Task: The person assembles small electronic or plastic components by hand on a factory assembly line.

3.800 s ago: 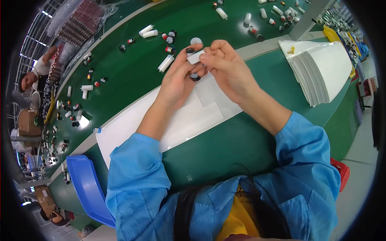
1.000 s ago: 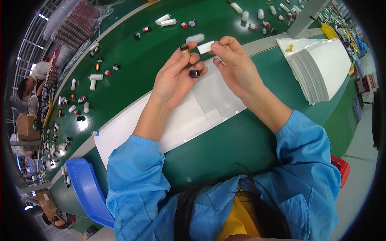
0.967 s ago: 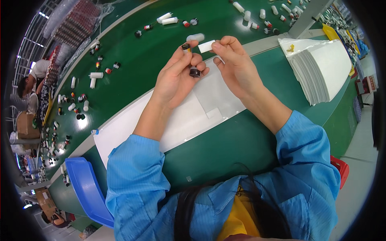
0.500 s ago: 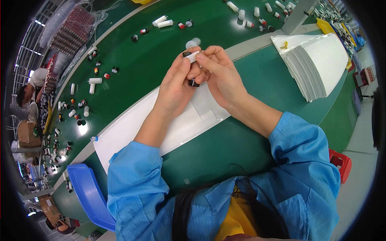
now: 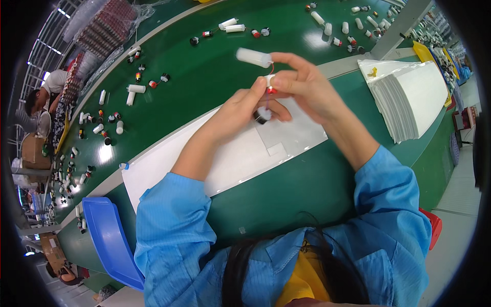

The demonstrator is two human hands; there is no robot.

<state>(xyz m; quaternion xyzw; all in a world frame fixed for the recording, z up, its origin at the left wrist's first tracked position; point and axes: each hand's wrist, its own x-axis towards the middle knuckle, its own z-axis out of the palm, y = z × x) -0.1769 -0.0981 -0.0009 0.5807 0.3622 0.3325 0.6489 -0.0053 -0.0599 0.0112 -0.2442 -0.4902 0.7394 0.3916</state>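
Note:
My left hand (image 5: pixel 239 111) and my right hand (image 5: pixel 307 87) meet above the middle of the bench. Between both thumbs and fingers they pinch a small white cylinder with a red end (image 5: pixel 270 83). A thin red wire runs from it up to a translucent white tube (image 5: pixel 254 57), which sticks out to the left by my right index finger. Below the cylinder, a black-and-white round cap (image 5: pixel 263 115) hangs close to the fingers of my left hand. Beneath my hands lies a white sheet (image 5: pixel 225 156), with part of its surface hidden by my left forearm.
A green conveyor belt (image 5: pixel 176 112) curves past the bench, carrying several white tubes and wired caps. At left stands a blue tray (image 5: pixel 110 235); at right, a stack of white sheets (image 5: pixel 409 102) by a metal post (image 5: pixel 399 30). Another person (image 5: pixel 48 89) is at far left.
My hands have spread a little, the right one shifting right. The tube now stands out above them, and the red-ended cylinder and the cap show between my fingers. The view has shifted slightly.

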